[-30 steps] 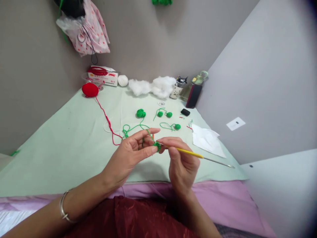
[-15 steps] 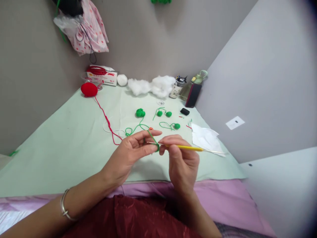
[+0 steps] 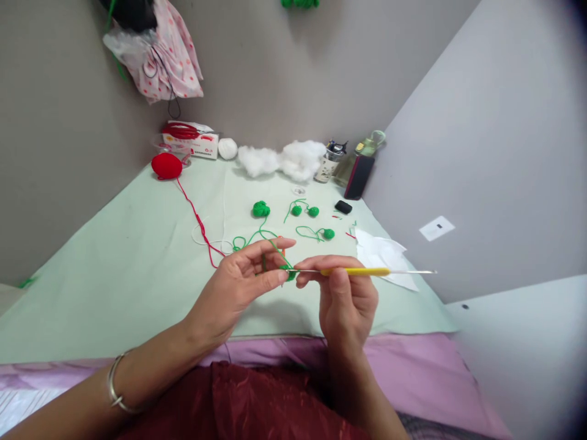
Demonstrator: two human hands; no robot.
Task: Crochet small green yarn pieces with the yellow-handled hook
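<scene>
My left hand [image 3: 238, 278] pinches a small green crochet piece [image 3: 290, 274] between thumb and fingers. Green yarn runs up over its index finger and back to a green yarn ball [image 3: 261, 209] on the table. A crochet hook with a yellow handle [image 3: 362, 271] lies level in my right hand [image 3: 346, 299], held between thumb and fingers. The hook's left tip meets the green piece; its other metal end points right, over the white paper. Something orange [image 3: 283, 244] shows just behind my left index finger, mostly hidden.
Small green crocheted balls [image 3: 329, 234] with yarn tails lie beyond my hands. A red yarn ball [image 3: 167, 165] trails a strand across the table [image 3: 114, 275]. White stuffing [image 3: 302, 160], a pen cup [image 3: 325, 168] and a phone [image 3: 359, 177] stand at the back; white paper [image 3: 387, 260] lies right.
My right hand and the crochet hook have shifted slightly right, drawing the hook partly back from the left fingers. The hook now lies more level. The left hand has barely moved.
</scene>
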